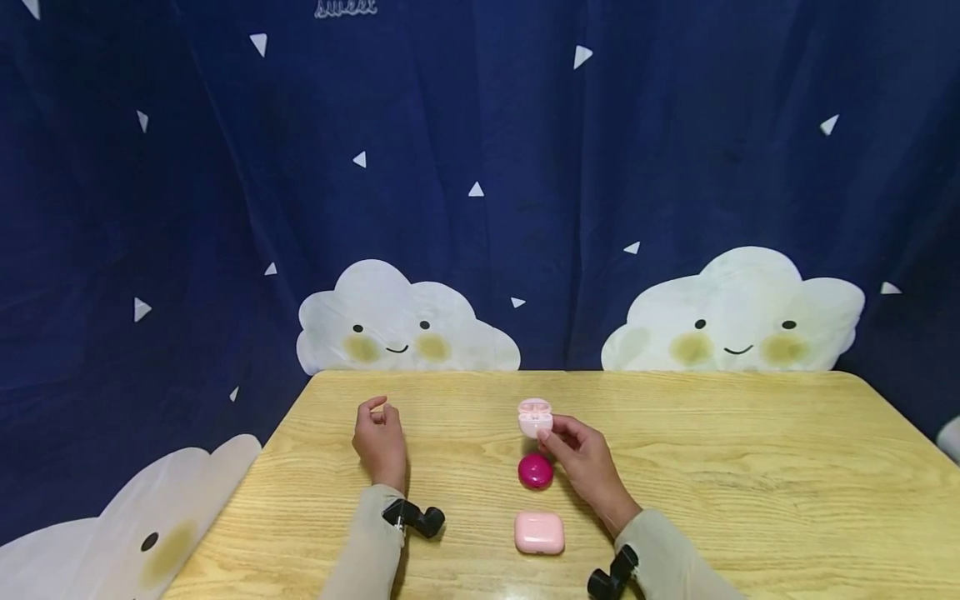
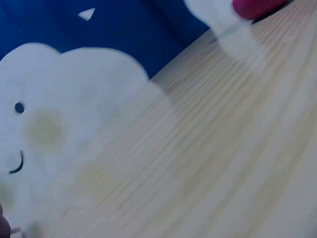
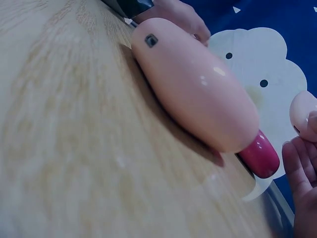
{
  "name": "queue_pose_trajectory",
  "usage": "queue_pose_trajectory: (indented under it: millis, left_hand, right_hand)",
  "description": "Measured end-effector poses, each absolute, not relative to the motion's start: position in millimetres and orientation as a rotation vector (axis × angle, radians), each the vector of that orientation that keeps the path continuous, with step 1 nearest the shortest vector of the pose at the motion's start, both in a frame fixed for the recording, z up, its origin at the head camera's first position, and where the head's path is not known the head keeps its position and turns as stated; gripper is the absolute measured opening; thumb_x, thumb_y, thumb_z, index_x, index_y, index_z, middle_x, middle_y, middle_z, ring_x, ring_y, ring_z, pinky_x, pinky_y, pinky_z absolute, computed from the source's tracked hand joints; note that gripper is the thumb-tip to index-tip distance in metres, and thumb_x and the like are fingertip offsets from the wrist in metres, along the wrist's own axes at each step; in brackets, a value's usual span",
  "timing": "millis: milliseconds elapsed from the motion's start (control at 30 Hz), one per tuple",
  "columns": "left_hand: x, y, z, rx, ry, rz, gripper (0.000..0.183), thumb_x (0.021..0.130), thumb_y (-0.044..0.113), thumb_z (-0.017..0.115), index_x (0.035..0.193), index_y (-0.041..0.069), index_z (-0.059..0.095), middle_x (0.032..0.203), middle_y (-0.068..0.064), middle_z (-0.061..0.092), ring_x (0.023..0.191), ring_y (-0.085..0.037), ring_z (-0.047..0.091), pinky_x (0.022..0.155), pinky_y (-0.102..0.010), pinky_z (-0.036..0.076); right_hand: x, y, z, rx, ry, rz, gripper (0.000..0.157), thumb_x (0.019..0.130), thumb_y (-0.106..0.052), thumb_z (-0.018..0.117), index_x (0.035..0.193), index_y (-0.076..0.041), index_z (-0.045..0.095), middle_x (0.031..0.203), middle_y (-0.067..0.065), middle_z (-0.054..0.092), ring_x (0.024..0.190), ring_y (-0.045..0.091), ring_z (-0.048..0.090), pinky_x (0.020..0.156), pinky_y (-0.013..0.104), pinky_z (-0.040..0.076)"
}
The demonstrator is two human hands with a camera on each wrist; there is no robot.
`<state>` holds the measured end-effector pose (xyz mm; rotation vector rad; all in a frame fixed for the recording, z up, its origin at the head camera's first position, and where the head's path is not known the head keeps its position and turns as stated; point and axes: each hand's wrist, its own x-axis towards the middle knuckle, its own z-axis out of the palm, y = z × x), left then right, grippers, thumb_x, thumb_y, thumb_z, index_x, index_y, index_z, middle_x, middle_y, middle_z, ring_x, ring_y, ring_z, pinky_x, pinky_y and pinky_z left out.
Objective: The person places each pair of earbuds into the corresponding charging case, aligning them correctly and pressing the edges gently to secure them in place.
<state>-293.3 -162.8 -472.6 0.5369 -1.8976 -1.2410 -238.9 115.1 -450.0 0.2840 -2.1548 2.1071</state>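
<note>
My right hand (image 1: 588, 467) pinches a pale pink earbud case (image 1: 535, 418) by its right side, thumb in front. The lid of this case is up and its inner hollows face me; whether earbuds sit inside is too small to tell. Just below it on the table lies a round magenta case (image 1: 536, 472), closed. Nearer to me is a wider pink earbud case (image 1: 539, 533), also closed; its small port (image 3: 151, 40) shows in the right wrist view. On the left, my left hand (image 1: 381, 443) has loosely bent fingers with nothing in them.
All of this is at a light wooden table (image 1: 750, 483). Behind its far edge hangs a dark blue curtain (image 1: 450, 108) with white triangles and smiling clouds. Each sleeve carries a black wrist camera, the left one (image 1: 415, 517) and the right one (image 1: 613, 575).
</note>
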Motion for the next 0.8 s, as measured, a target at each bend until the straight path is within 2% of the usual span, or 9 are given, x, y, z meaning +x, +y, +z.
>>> queue_pose_trajectory:
  millis: [167,367,533,800]
  left_hand:
    - [-290.6,-183.2,-472.3,0.625,-1.938,-1.17,0.016,0.086,0.016,0.054,0.099,0.011,0.06,0.061,-0.007,0.053,0.055,-0.023,0.048,0.054,-0.032,0.036]
    - [-287.2,-199.2,-471.4,0.744,-2.004,-1.106,0.019,0.083,0.013,0.052,0.099,0.007,0.06,0.07,-0.012,0.06,0.067,-0.032,0.054,0.06,-0.041,0.038]
    - [-284.5,-203.7,-470.0,0.767,-2.08,-1.071,0.021,0.08,0.012,0.056,0.099,0.005,0.06,0.078,-0.017,0.064,0.077,-0.039,0.056,0.066,-0.047,0.04]
    - [-281.2,-211.0,-467.3,0.726,-2.231,-1.005,0.026,0.076,0.015,0.064,0.095,-0.003,0.061,0.09,-0.023,0.062,0.085,-0.044,0.054,0.072,-0.049,0.039]
  right_hand:
    - [-239.5,114.6,-450.7,0.287,-2.145,2.121,0.024,0.085,-0.006,0.061,0.106,0.004,0.06,0.097,0.019,0.062,0.088,0.038,0.059,0.075,0.039,0.05]
    - [-248.2,117.2,-464.1,0.281,-2.138,2.13,0.024,0.084,-0.01,0.063,0.106,0.001,0.061,0.096,0.017,0.062,0.086,0.035,0.059,0.074,0.037,0.051]
    - [-252.9,117.8,-473.1,0.293,-2.133,2.101,0.027,0.083,-0.017,0.065,0.105,-0.003,0.062,0.096,0.014,0.063,0.084,0.029,0.061,0.073,0.033,0.052]
    - [-252.6,117.0,-474.0,0.334,-2.112,2.086,0.028,0.083,-0.019,0.065,0.106,-0.003,0.062,0.096,0.014,0.063,0.085,0.032,0.06,0.072,0.032,0.052]
